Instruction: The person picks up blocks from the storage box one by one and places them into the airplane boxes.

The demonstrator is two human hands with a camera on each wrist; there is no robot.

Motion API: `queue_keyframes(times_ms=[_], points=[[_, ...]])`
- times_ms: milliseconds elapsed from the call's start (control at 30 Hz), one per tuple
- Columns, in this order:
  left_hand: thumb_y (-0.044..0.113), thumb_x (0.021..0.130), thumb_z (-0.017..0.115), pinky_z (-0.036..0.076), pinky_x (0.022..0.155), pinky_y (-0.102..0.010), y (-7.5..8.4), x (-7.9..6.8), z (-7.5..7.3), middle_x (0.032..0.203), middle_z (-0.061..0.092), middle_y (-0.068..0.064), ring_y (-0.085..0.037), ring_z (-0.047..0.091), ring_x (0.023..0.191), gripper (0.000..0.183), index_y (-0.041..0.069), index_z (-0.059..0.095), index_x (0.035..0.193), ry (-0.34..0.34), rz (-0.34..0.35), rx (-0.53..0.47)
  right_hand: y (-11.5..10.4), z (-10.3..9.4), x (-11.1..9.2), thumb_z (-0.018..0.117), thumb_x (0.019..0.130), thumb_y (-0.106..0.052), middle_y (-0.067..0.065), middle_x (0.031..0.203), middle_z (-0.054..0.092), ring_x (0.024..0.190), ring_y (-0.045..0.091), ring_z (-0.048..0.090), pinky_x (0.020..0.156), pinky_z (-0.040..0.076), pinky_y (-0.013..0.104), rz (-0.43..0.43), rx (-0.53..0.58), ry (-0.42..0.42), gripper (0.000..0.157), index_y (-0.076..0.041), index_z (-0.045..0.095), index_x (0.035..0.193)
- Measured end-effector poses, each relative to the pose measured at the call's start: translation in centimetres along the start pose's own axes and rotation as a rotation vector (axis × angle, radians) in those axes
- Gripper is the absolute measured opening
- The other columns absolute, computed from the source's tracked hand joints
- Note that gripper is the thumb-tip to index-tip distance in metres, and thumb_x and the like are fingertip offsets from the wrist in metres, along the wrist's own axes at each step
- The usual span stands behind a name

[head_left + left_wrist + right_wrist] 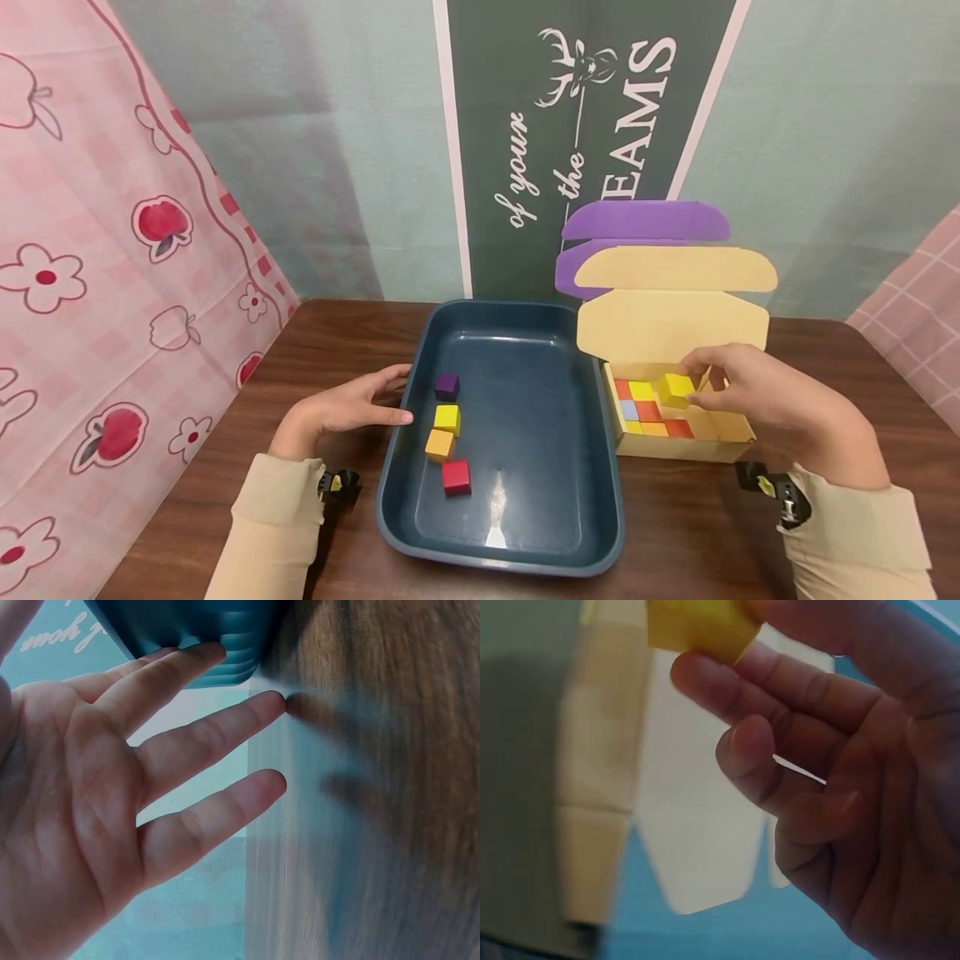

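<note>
My right hand [750, 383] pinches a yellow cube [676, 389] between thumb and fingertips, over the pale yellow cardboard box [682, 447]. The same yellow cube [701, 628] shows at the top of the right wrist view. Inside the box, on its left side, lie several red, yellow, orange and light blue cubes. At the left rim of the dark blue tray [517, 562] rests my left hand [356, 404], fingers fairly straight. In the tray lie a purple cube [447, 387], a yellow cube [447, 419], an orange cube [440, 446] and a red cube [456, 477].
The box's lid [675, 321] stands raised at the back, with a purple cardboard flap [645, 221] behind it. Tray and box stand side by side on the dark wooden table [675, 525]. A pink patterned cloth [150, 250] hangs at the left.
</note>
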State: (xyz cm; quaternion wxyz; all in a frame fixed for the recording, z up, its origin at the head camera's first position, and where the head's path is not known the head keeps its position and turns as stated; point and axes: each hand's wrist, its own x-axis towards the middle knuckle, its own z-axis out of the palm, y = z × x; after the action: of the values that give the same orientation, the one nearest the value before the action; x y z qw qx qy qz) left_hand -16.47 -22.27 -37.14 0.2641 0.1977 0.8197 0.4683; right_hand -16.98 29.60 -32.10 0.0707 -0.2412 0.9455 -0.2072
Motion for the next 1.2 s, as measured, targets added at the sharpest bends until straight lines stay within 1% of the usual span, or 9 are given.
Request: queue_keyframes(times_ms=[133,300,467,533,733,833,967,1067,1200], points=[[0.034,0.091,0.07,0.032,0.116,-0.061,0.2,-0.1,0.0,0.159,0.034,-0.019,-0.044,0.03,0.147,0.086,0.007,0.021,0.157,0.008,-0.022,0.004,0.9,0.4,0.5,0.077,0.083,-0.01,0.0,0.089,0.065,0.074,0.008,0.052,0.06,0.047,0.022,0.025,0.022,-0.059,0.025,-0.001,0.067,0.103],[0.035,0.091,0.071,0.032,0.116,-0.062,0.2,-0.3,0.1,0.159,0.033,-0.02,-0.045,0.029,0.147,0.087,0.006,0.021,0.157,0.006,-0.029,0.012,1.4,1.0,1.0,0.076,0.083,-0.008,0.002,0.089,0.065,0.078,0.016,0.056,0.062,0.051,0.024,0.067,0.03,-0.121,0.023,0.001,0.067,0.102],[0.034,0.092,0.07,0.032,0.116,-0.061,0.0,-0.3,0.1,0.159,0.033,-0.021,-0.045,0.029,0.147,0.087,0.006,0.02,0.157,0.002,-0.021,0.01,1.2,1.6,1.5,0.077,0.082,-0.01,0.001,0.086,0.064,0.079,0.016,0.054,0.063,0.048,0.024,0.071,0.004,-0.151,0.023,-0.001,0.069,0.101],[0.034,0.092,0.07,0.032,0.116,-0.061,0.0,-0.3,0.0,0.159,0.033,-0.021,-0.044,0.029,0.147,0.087,0.006,0.02,0.157,0.004,-0.024,0.009,1.1,1.9,1.7,0.078,0.081,-0.011,0.001,0.086,0.062,0.08,0.017,0.053,0.064,0.046,0.025,0.088,0.001,-0.165,0.022,-0.002,0.069,0.1],[0.035,0.091,0.07,0.034,0.115,-0.061,0.2,-0.3,0.0,0.159,0.034,-0.021,-0.045,0.03,0.147,0.087,0.006,0.021,0.157,0.004,-0.019,0.015,0.8,2.5,1.9,0.078,0.082,-0.01,0.004,0.086,0.06,0.082,0.019,0.052,0.065,0.046,0.028,0.154,0.043,-0.205,0.022,-0.003,0.068,0.099],[0.033,0.092,0.07,0.034,0.114,-0.062,0.2,-0.4,-0.1,0.158,0.034,-0.022,-0.046,0.03,0.146,0.086,0.006,0.021,0.157,0.001,-0.014,0.008,0.7,2.6,1.9,0.078,0.081,-0.009,0.004,0.086,0.059,0.081,0.019,0.051,0.064,0.047,0.028,0.155,0.049,-0.214,0.022,-0.001,0.068,0.099],[0.033,0.092,0.07,0.034,0.114,-0.062,0.2,-0.4,-0.1,0.159,0.033,-0.022,-0.046,0.03,0.147,0.086,0.006,0.02,0.157,0.003,-0.011,0.009,0.3,2.1,1.9,0.077,0.083,-0.012,0.004,0.085,0.06,0.081,0.019,0.052,0.065,0.046,0.028,0.168,0.029,-0.213,0.029,0.0,0.068,0.108],[0.034,0.092,0.07,0.034,0.115,-0.062,0.2,-0.4,-0.1,0.159,0.033,-0.022,-0.046,0.029,0.147,0.086,0.006,0.02,0.157,0.0,-0.01,0.013,-0.5,1.5,1.6,0.076,0.085,-0.014,0.003,0.084,0.06,0.08,0.019,0.053,0.064,0.046,0.028,0.164,0.004,-0.182,0.038,0.003,0.065,0.117],[0.035,0.091,0.07,0.032,0.116,-0.062,0.3,-0.3,-0.1,0.159,0.033,-0.022,-0.045,0.029,0.147,0.086,0.006,0.021,0.157,-0.002,-0.017,0.017,-2.5,0.7,1.2,0.076,0.086,-0.018,0.002,0.089,0.064,0.08,0.016,0.057,0.063,0.051,0.025,0.069,-0.005,-0.103,0.043,0.004,0.063,0.12]])
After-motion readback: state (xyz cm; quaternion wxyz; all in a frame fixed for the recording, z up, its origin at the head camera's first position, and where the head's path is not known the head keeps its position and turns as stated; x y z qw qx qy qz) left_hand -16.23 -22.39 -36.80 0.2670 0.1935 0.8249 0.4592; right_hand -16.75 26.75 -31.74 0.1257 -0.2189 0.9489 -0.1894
